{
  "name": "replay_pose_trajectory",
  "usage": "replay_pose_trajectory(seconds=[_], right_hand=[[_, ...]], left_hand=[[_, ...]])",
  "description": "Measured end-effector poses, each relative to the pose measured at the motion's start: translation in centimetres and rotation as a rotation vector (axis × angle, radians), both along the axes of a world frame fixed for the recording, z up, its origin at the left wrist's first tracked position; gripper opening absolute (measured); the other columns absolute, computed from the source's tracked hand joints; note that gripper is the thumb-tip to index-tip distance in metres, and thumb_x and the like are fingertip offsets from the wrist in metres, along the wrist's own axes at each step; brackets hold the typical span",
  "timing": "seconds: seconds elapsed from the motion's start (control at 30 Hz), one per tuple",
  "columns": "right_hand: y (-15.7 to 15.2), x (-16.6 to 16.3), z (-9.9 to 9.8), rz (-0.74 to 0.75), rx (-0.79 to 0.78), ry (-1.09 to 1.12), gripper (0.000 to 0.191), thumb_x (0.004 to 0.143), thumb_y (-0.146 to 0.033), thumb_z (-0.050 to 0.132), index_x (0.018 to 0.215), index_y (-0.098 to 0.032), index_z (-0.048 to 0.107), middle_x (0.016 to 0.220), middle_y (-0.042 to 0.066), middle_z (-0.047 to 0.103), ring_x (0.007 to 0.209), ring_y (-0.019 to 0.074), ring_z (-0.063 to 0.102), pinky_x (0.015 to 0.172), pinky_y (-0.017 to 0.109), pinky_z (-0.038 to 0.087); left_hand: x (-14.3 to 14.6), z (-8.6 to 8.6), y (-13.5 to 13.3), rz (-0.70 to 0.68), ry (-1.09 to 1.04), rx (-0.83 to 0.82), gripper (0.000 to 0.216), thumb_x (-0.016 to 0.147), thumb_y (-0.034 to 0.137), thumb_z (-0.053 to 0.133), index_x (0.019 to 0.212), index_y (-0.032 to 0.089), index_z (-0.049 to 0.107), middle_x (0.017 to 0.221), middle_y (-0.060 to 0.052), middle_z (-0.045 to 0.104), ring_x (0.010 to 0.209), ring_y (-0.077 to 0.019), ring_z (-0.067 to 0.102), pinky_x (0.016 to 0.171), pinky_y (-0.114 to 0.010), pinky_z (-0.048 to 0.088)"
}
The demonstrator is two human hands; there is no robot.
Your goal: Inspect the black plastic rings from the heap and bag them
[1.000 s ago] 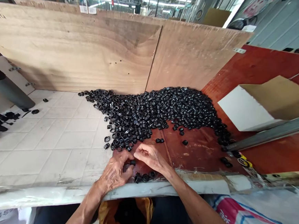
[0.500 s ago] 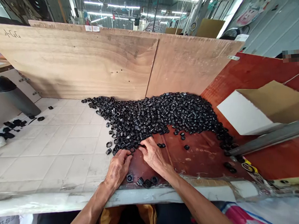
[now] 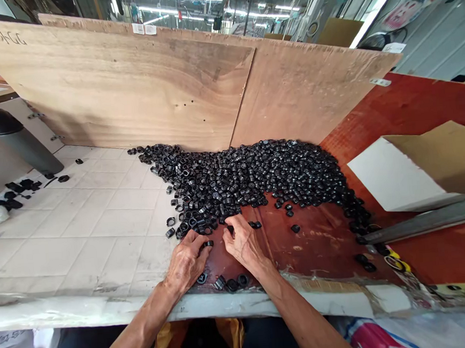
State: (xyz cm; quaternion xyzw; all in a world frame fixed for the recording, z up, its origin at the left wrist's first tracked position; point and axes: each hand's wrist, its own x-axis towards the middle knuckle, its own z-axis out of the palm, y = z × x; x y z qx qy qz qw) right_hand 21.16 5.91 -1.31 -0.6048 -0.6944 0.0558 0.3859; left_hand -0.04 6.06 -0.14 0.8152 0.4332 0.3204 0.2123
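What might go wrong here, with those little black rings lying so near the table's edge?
1. The few rings sit right by the table edge, beside the left hand; a wrist might nudge them off.
2. The right hand is at the rim of the big pile; a rough pull may scatter pieces onto the tiles, where strays already lie.

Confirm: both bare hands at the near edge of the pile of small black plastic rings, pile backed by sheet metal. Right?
No. The head view shows the pile of small black plastic rings backed by upright brown plywood boards, not sheet metal. The left hand and right hand are at its near edge.
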Motion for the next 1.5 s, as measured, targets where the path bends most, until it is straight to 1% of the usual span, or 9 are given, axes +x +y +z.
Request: replay_pose_trajectory(seconds=[0.13,0.33,0.47,0.57,0.7,0.87,1.03,1.2,1.5], right_hand=[[-0.7,-0.4,1.1,0.161,-0.135,0.241,0.013,0.087,-0.017,0.061,0.097,-0.021,0.068,0.092,0.005,0.068,0.074,0.0184,0.063,0.068,0.03,0.053],[-1.2,-1.4,2.5,0.328,-0.456,0.644,0.016,0.085,-0.031,0.072,0.098,-0.021,0.069,0.086,0.001,0.072,0.076,0.0171,0.07,0.068,0.027,0.055],[-1.3,-1.4,2.8,0.311,-0.431,0.69,0.018,0.083,-0.03,0.074,0.1,-0.022,0.073,0.092,0.002,0.075,0.08,0.0182,0.071,0.074,0.029,0.057],[-1.2,-1.3,2.9,0.301,-0.402,0.732,0.02,0.083,-0.031,0.076,0.101,-0.022,0.074,0.1,0.004,0.078,0.087,0.0197,0.073,0.079,0.032,0.059],[-1.2,-1.2,3.0,0.284,-0.414,0.829,0.022,0.082,-0.034,0.08,0.1,-0.022,0.075,0.102,0.005,0.078,0.09,0.0214,0.075,0.084,0.034,0.06],[-1.2,-1.4,3.3,0.28,-0.398,0.925,0.024,0.08,-0.037,0.082,0.096,-0.023,0.073,0.097,0.004,0.077,0.089,0.0224,0.075,0.084,0.035,0.061],[-1.1,-1.5,3.4,0.286,-0.398,0.93,0.025,0.078,-0.037,0.083,0.096,-0.024,0.072,0.098,0.004,0.077,0.091,0.0226,0.074,0.085,0.036,0.061],[-1.0,-1.7,3.2,0.341,-0.373,0.966,0.021,0.079,-0.035,0.082,0.094,-0.024,0.073,0.096,0.002,0.076,0.088,0.0205,0.074,0.084,0.034,0.06],[-1.3,-2.2,3.5,0.38,-0.438,0.807,0.015,0.078,-0.028,0.079,0.09,-0.023,0.072,0.086,0.0,0.073,0.076,0.0172,0.069,0.073,0.029,0.058]], left_hand=[[-0.2,0.0,0.1,0.023,-0.107,-0.059,0.007,0.093,0.02,0.069,0.098,0.024,0.071,0.098,-0.003,0.07,0.085,-0.0189,0.07,0.078,-0.031,0.059],[-0.5,0.5,0.2,0.033,-0.394,-0.344,0.007,0.088,0.029,0.077,0.086,0.022,0.076,0.108,-0.005,0.079,0.093,-0.0213,0.076,0.082,-0.033,0.061],[-0.5,1.2,0.0,0.025,-0.529,-0.443,0.011,0.087,0.033,0.079,0.084,0.023,0.081,0.113,-0.008,0.079,0.108,-0.0254,0.075,0.097,-0.039,0.06],[-0.4,1.5,0.0,0.052,-0.668,-0.541,0.017,0.083,0.034,0.083,0.077,0.02,0.076,0.112,-0.007,0.078,0.102,-0.0238,0.077,0.094,-0.037,0.061],[-0.5,2.3,0.0,0.016,-0.961,-0.791,0.036,0.075,0.034,0.091,0.1,0.022,0.069,0.107,-0.003,0.076,0.088,-0.0203,0.079,0.083,-0.034,0.065],[-1.1,3.2,0.3,-0.048,-1.037,-0.95,0.048,0.078,0.034,0.091,0.119,0.021,0.07,0.111,-0.006,0.076,0.099,-0.0234,0.08,0.093,-0.036,0.065],[-1.4,3.1,0.7,-0.028,-1.008,-0.906,0.045,0.079,0.035,0.09,0.119,0.023,0.073,0.114,-0.006,0.077,0.09,-0.0194,0.076,0.091,-0.036,0.064],[-1.2,3.6,0.6,-0.027,-1.016,-0.919,0.036,0.076,0.031,0.092,0.105,0.022,0.073,0.096,-0.002,0.077,0.085,-0.018,0.075,0.087,-0.034,0.062],[-1.4,2.5,0.3,0.066,-0.809,-0.61,0.023,0.079,0.036,0.086,0.094,0.022,0.075,0.11,-0.006,0.076,0.102,-0.0222,0.072,0.091,-0.034,0.059]])
